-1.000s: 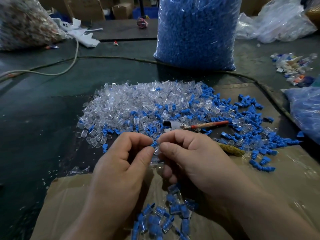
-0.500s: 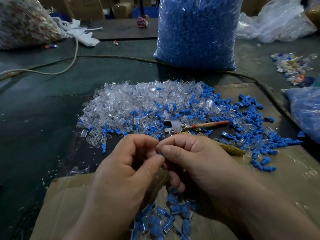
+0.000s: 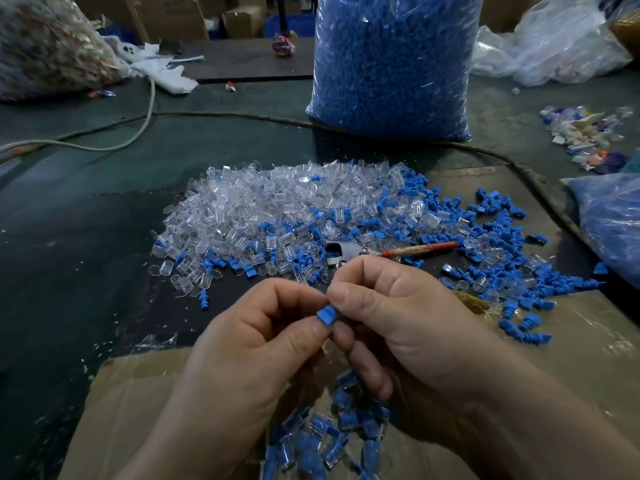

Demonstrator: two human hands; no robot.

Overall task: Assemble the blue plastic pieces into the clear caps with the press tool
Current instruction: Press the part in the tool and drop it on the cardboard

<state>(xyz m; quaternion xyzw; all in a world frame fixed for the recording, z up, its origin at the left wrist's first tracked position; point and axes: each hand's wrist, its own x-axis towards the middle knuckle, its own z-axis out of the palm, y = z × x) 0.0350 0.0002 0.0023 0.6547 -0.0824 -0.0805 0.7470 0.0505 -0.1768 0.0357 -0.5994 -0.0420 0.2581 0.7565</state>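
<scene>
My left hand (image 3: pixel 249 344) and my right hand (image 3: pixel 398 317) meet at the fingertips over the table's near edge. Between them they pinch a small blue plastic piece (image 3: pixel 327 314); whether a clear cap sits on it is hidden by the fingers. Behind the hands lies a heap of clear caps (image 3: pixel 270 209) mixed with loose blue pieces (image 3: pixel 498 237). A press tool (image 3: pixel 388 252) with a red handle lies in that heap, untouched. Assembled blue-in-clear parts (image 3: pixel 325 441) are piled below my hands.
A big bag of blue pieces (image 3: pixel 391 64) stands behind the heap. Another blue-filled bag (image 3: pixel 613 223) sits at the right edge. A cable (image 3: pixel 145 105) crosses the dark table. Cardboard (image 3: pixel 138 403) covers the near table. Clear bags and scraps lie at the back right.
The hands have stayed pressed together at the fingertips. The blue piece, nearly hidden half a second ago, now shows between the thumbs.
</scene>
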